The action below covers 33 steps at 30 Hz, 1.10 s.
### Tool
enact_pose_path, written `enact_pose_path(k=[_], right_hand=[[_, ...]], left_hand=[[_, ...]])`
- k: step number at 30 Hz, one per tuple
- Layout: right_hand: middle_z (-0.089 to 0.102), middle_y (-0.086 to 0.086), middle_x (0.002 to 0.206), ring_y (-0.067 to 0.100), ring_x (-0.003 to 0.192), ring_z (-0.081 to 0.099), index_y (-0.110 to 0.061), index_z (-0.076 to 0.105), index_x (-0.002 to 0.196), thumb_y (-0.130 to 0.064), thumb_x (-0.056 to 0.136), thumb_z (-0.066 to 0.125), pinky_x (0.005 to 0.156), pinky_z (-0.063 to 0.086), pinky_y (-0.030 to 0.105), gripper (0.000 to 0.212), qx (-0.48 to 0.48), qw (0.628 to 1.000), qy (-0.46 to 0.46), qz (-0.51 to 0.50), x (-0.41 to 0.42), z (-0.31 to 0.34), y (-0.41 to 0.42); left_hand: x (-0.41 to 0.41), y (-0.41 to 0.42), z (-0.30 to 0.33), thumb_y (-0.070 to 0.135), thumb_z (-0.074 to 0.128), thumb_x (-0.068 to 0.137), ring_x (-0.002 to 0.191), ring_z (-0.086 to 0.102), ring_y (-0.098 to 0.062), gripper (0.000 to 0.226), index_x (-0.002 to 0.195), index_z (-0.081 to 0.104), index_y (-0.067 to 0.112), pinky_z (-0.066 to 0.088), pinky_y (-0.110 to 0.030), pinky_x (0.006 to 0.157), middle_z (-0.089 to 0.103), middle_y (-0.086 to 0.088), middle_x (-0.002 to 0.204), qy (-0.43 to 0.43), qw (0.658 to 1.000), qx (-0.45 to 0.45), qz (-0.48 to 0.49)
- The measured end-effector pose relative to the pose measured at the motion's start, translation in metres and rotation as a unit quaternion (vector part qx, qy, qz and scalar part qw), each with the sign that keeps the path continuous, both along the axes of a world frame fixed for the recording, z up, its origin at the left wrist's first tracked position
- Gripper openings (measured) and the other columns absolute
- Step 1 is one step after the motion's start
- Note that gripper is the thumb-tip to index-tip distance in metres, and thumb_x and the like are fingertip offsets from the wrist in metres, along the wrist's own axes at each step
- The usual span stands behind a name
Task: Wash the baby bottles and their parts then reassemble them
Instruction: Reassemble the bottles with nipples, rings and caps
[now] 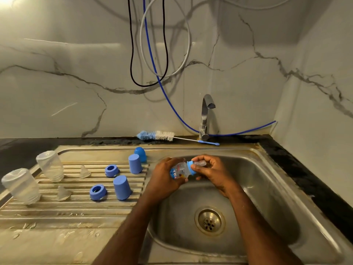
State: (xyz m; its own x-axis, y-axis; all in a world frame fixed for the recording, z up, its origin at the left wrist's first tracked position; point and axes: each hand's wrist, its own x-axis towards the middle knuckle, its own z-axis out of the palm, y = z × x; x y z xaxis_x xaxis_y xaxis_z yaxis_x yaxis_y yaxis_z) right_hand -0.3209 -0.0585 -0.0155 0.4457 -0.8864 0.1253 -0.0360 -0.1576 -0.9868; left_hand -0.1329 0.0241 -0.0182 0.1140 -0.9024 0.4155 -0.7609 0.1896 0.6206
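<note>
- Left hand (164, 178) is wrapped around the body of a small clear bottle (180, 171), held on its side above the sink (267, 188) basin.
- Right hand (211, 172) is curled at the bottle's neck end, fingertips on the blue ring (191, 167) and the clear teat (199, 163) projecting from it.
- Drainboard (57, 213), left of the basin: two clear bottles (50, 166) (21, 186) stand mouth-down, each tilted.
- Two clear teats (85, 172) (63, 193) sit just beside them.
- Two blue rings (111, 170) (98, 192) lie flat (openings up).
- Two blue caps (135, 163) (121, 187) stand inverted; a third, rounded cap (140, 154) sits behind them near the sink's rear rim.
- Bottle brush (156, 135) lies on the ledge behind the sink, its handle reaching toward the tap (206, 115).
- Tap is dry, with no water visible.
</note>
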Motion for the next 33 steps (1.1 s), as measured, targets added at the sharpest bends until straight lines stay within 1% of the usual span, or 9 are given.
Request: enact_pose_path(k=[3, 8, 11, 15, 18, 22, 26, 30, 33], right_hand=[[0.074, 0.006, 0.096, 0.02, 0.081, 0.074, -0.014, 0.071, 0.103, -0.026, 0.086, 0.077, 0.068, 0.062, 0.031, 0.021, -0.002, 1.0, 0.012, -0.01, 0.002, 0.0, 0.0], [0.076, 0.007, 0.089, 0.022, 0.076, 0.073, -0.015, 0.072, 0.101, -0.037, 0.087, 0.075, 0.07, 0.063, 0.035, 0.027, 0.019, 1.0, 0.019, -0.012, 0.003, -0.001, -0.001], [0.076, 0.007, 0.088, 0.02, 0.076, 0.073, -0.015, 0.072, 0.1, -0.036, 0.087, 0.075, 0.071, 0.063, 0.035, 0.025, 0.017, 0.999, 0.025, -0.011, 0.003, 0.0, -0.001], [0.068, 0.003, 0.059, 0.012, 0.046, 0.059, -0.009, 0.068, 0.085, -0.061, 0.087, 0.065, 0.044, 0.051, 0.024, 0.053, 0.032, 0.988, 0.131, -0.076, 0.008, 0.004, 0.001], [0.059, -0.002, 0.048, 0.006, 0.037, 0.05, -0.011, 0.07, 0.077, -0.072, 0.084, 0.059, 0.036, 0.038, 0.018, 0.063, 0.047, 0.972, 0.17, -0.152, 0.012, 0.006, 0.004], [0.074, 0.012, 0.099, 0.018, 0.081, 0.07, -0.014, 0.067, 0.101, -0.052, 0.084, 0.068, 0.067, 0.058, 0.031, 0.042, 0.072, 0.988, -0.025, -0.132, 0.021, 0.007, 0.009], [0.066, 0.02, 0.127, 0.035, 0.117, 0.065, -0.013, 0.056, 0.133, -0.035, 0.091, 0.06, 0.101, 0.048, 0.052, 0.047, 0.221, 0.914, -0.339, 0.023, 0.014, 0.008, 0.01], [0.057, 0.024, 0.139, 0.038, 0.133, 0.053, -0.007, 0.047, 0.141, -0.016, 0.093, 0.049, 0.113, 0.039, 0.054, 0.048, 0.252, 0.876, -0.388, 0.136, 0.006, 0.003, 0.009], [0.061, 0.016, 0.138, 0.029, 0.129, 0.058, -0.006, 0.052, 0.138, -0.002, 0.092, 0.052, 0.109, 0.046, 0.048, 0.046, 0.214, 0.912, -0.319, 0.141, 0.007, 0.005, 0.008]], left_hand=[[-0.002, 0.002, 0.001, 0.031, 0.087, 0.076, 0.114, 0.056, -0.01, 0.065, 0.134, 0.058, 0.029, 0.051, -0.033, 0.099, 0.061, 0.005, 0.125, 0.011, 1.0, -0.004, 0.0], [-0.007, 0.003, 0.002, 0.027, 0.088, 0.075, 0.102, 0.058, 0.002, 0.061, 0.13, 0.061, 0.027, 0.048, -0.007, 0.083, 0.063, 0.008, 0.118, 0.063, 0.998, -0.021, -0.011], [-0.007, 0.004, 0.002, 0.025, 0.088, 0.076, 0.104, 0.058, 0.001, 0.062, 0.131, 0.06, 0.024, 0.046, -0.006, 0.082, 0.061, 0.009, 0.119, 0.065, 0.998, -0.017, -0.014], [-0.012, 0.005, 0.0, 0.024, 0.089, 0.074, 0.102, 0.052, 0.011, 0.063, 0.13, 0.062, 0.022, 0.039, -0.001, 0.086, 0.057, 0.013, 0.117, 0.042, 0.998, -0.025, -0.028], [-0.016, 0.004, -0.001, 0.028, 0.089, 0.074, 0.107, 0.055, 0.001, 0.064, 0.131, 0.061, 0.025, 0.044, -0.009, 0.092, 0.06, 0.01, 0.121, 0.031, 0.998, -0.021, -0.049], [-0.019, 0.002, -0.003, 0.024, 0.088, 0.076, 0.102, 0.065, 0.0, 0.061, 0.131, 0.062, 0.02, 0.053, -0.014, 0.084, 0.066, 0.006, 0.117, 0.111, 0.988, 0.003, -0.102], [-0.025, 0.003, -0.006, 0.031, 0.082, 0.083, 0.089, 0.072, -0.015, 0.044, 0.123, 0.066, 0.022, 0.06, -0.033, 0.06, 0.072, 0.002, 0.103, 0.252, 0.96, 0.06, -0.104], [-0.022, 0.003, -0.006, 0.048, 0.074, 0.085, 0.086, 0.072, -0.022, 0.043, 0.116, 0.07, 0.019, 0.058, -0.035, 0.058, 0.073, -0.011, 0.103, 0.413, 0.895, 0.121, -0.115], [-0.019, 0.004, -0.006, 0.048, 0.074, 0.084, 0.085, 0.071, -0.022, 0.041, 0.113, 0.073, 0.019, 0.056, -0.033, 0.057, 0.074, -0.012, 0.103, 0.472, 0.861, 0.139, -0.133]])
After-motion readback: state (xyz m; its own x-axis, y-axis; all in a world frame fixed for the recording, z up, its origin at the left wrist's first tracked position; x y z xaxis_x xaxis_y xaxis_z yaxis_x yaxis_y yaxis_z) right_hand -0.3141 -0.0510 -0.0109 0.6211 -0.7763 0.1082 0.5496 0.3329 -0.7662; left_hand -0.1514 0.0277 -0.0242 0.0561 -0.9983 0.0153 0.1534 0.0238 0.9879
